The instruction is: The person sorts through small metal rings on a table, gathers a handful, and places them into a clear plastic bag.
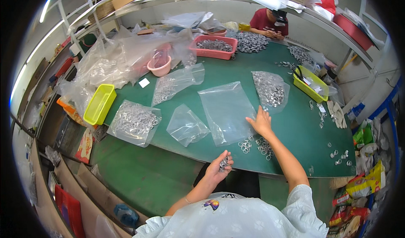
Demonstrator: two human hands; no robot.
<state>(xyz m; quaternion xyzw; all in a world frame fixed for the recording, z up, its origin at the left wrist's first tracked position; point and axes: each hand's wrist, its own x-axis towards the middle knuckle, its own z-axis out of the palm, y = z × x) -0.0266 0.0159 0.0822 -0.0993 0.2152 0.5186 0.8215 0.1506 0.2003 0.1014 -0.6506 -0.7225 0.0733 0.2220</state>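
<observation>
My left hand (216,169), in front of the table's near edge, is closed around several small metal rings (223,164). Stretched over the green table, my right hand (262,122) is open, its fingers extended toward a clear bag of metal rings (272,92). Whether the fingertips touch that bag, I cannot tell. Beside this hand, to the left, lies a large flat clear plastic bag (228,113). Two small piles of loose rings, a left one (244,145) and a right one (264,148), sit near the table edge below my right wrist.
Left on the table are a filled ring bag (135,122), a crumpled clear bag (187,126) and a yellow-green basket (100,104). A pink tray of parts (214,47) stands farther back. Across the table a person (270,25) handles parts. Gloves (336,114) lie at right.
</observation>
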